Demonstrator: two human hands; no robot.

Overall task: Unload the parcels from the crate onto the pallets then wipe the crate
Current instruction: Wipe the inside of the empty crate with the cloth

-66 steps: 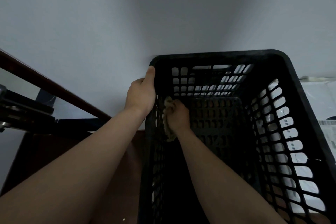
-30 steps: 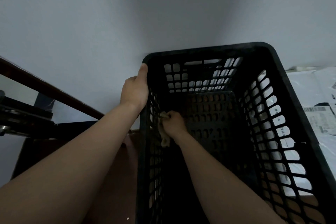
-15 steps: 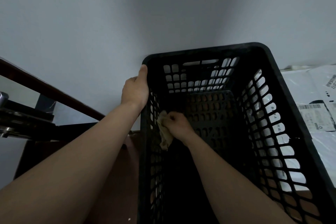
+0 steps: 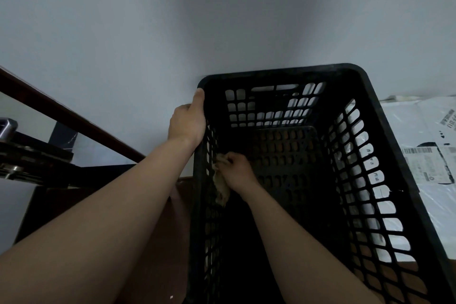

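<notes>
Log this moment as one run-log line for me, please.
phase: wiping | left hand: grips crate rim | right hand: holds cloth against inner left wall | parcels: outside, right of crate

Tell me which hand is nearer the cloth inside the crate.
Right. The right hand grips the cloth against the left inner wall of the crate; the left hand holds the rim above, apart from the cloth.
</notes>
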